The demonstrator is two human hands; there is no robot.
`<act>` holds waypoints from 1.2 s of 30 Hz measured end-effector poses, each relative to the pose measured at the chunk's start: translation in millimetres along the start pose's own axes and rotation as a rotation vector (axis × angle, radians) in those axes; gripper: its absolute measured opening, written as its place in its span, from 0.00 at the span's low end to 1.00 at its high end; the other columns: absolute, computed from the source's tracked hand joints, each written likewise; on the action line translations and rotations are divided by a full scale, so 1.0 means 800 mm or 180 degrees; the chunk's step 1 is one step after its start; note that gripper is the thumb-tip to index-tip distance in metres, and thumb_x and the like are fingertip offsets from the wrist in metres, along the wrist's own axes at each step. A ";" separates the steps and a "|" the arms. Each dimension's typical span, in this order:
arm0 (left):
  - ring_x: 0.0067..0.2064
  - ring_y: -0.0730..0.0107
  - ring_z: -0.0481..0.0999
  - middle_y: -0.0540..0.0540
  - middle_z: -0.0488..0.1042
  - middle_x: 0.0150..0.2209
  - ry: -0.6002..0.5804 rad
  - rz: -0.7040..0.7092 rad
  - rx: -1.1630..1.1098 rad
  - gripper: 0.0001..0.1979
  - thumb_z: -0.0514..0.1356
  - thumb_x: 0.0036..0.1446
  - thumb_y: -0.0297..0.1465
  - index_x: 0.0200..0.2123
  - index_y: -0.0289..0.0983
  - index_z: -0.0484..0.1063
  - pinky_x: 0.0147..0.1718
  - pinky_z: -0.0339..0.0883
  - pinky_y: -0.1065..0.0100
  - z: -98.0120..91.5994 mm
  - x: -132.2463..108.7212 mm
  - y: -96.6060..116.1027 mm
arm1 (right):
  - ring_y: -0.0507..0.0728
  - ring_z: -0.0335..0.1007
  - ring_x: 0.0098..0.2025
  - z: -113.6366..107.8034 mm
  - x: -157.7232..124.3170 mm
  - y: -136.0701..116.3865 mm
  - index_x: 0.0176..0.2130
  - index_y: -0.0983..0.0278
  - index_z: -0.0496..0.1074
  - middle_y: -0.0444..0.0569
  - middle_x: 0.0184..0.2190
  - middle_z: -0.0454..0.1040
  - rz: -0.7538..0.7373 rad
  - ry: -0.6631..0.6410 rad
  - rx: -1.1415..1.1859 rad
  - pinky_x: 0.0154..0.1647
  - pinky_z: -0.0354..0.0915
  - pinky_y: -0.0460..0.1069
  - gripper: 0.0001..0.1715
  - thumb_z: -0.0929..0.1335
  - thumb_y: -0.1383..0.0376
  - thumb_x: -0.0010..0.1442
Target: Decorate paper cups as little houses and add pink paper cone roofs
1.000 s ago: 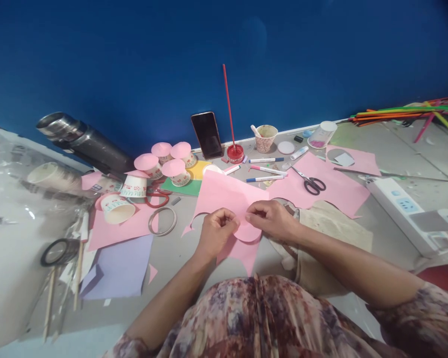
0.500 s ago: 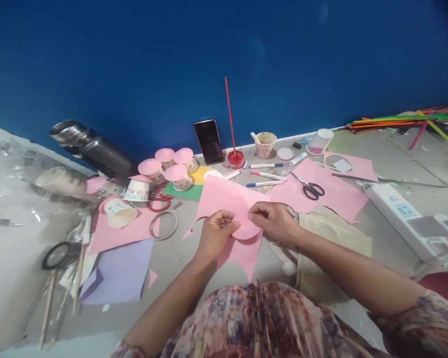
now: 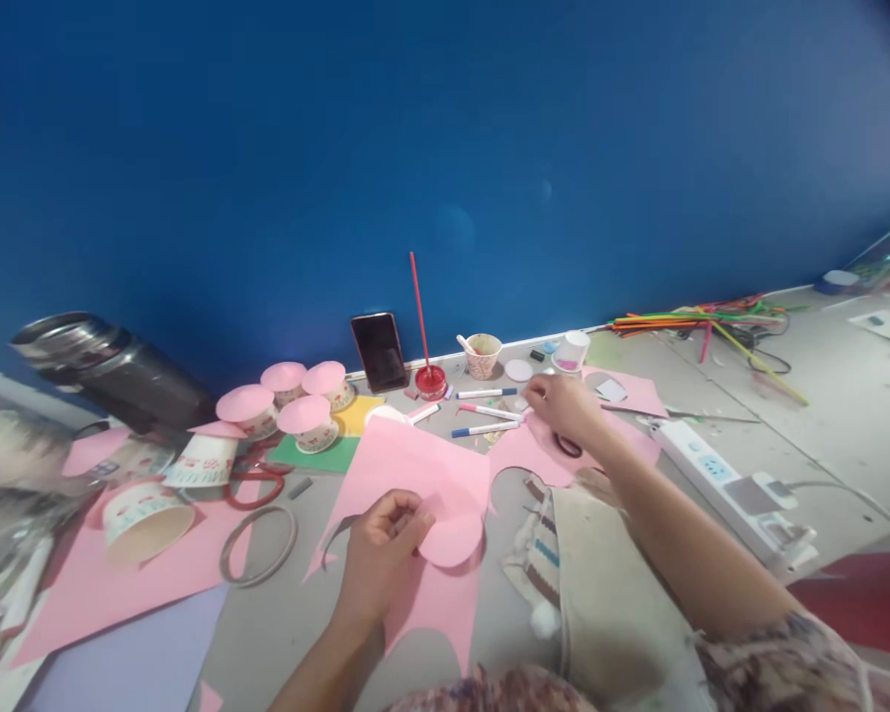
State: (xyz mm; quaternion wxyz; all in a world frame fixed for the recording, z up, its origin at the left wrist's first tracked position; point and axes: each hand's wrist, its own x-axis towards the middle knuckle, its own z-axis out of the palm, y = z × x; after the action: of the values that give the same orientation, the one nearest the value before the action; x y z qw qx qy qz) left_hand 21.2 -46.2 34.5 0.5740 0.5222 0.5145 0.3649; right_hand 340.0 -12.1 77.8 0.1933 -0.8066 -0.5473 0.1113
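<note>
My left hand (image 3: 390,549) pinches a round pink paper disc (image 3: 452,534) between thumb and fingers. The disc lies over a larger pink paper sheet (image 3: 422,465) with curved cut-outs at its lower edge. My right hand (image 3: 568,407) is stretched out to the markers, its fingers bent together and pointing down at the table. Whatever lies under those fingertips is hidden. Just below the right palm, the dark handles of scissors (image 3: 568,445) show on another pink sheet (image 3: 526,457). A pink-and-white marker (image 3: 490,411) lies left of the fingers.
Paper cups topped with pink discs (image 3: 308,423) stand at left, near a dark flask (image 3: 119,371). A phone (image 3: 380,351) leans on the blue wall by a red pot with a stick (image 3: 430,381). A tape ring (image 3: 258,546) and power strip (image 3: 727,485) flank the work.
My right hand has left the pink disc and moved out to the right, over the spot where a white tube lay. My left hand keeps the disc. The view has turned right.
</note>
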 end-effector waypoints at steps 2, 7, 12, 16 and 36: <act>0.27 0.72 0.65 0.51 0.71 0.26 -0.0046 0.0032 0.0099 0.14 0.71 0.46 0.41 0.28 0.37 0.75 0.27 0.59 0.71 0.000 0.000 0.002 | 0.60 0.75 0.37 -0.015 0.028 0.017 0.42 0.61 0.81 0.54 0.37 0.83 0.0263 0.0200 -0.0300 0.34 0.56 0.50 0.18 0.63 0.61 0.67; 0.27 0.70 0.65 0.50 0.72 0.26 -0.0085 0.0160 0.0319 0.11 0.68 0.49 0.39 0.28 0.38 0.76 0.29 0.60 0.69 -0.005 0.001 0.002 | 0.64 0.78 0.41 -0.014 0.062 0.050 0.45 0.63 0.82 0.58 0.39 0.82 0.0514 0.0176 -0.0789 0.38 0.63 0.51 0.19 0.62 0.65 0.69; 0.27 0.70 0.66 0.46 0.79 0.31 -0.0140 0.0147 0.0266 0.09 0.66 0.50 0.38 0.29 0.38 0.75 0.30 0.61 0.68 -0.005 0.002 -0.004 | 0.62 0.74 0.54 0.022 0.071 0.058 0.56 0.61 0.76 0.55 0.57 0.76 -0.0036 -0.0021 -0.1016 0.54 0.69 0.57 0.16 0.68 0.61 0.71; 0.33 0.67 0.72 0.46 0.79 0.32 -0.0042 0.0142 0.0066 0.11 0.68 0.49 0.38 0.31 0.38 0.76 0.34 0.64 0.68 -0.004 0.003 -0.004 | 0.65 0.71 0.57 0.034 0.079 0.060 0.46 0.63 0.81 0.61 0.55 0.74 -0.0390 -0.0072 -0.1037 0.52 0.69 0.56 0.12 0.68 0.72 0.66; 0.32 0.71 0.69 0.47 0.79 0.38 0.0297 0.0130 -0.0518 0.08 0.68 0.48 0.34 0.28 0.37 0.73 0.32 0.61 0.69 0.002 -0.007 0.011 | 0.59 0.81 0.42 0.058 -0.136 -0.092 0.41 0.59 0.81 0.48 0.38 0.83 -0.1769 0.0281 0.2562 0.43 0.76 0.51 0.06 0.75 0.65 0.61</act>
State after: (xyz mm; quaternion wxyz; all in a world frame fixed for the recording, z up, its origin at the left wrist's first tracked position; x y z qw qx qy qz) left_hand 22.4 -50.6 43.9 0.5823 0.4666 0.4986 0.4411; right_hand 219.3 -80.5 64.7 0.5352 -0.4952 -0.6467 0.2239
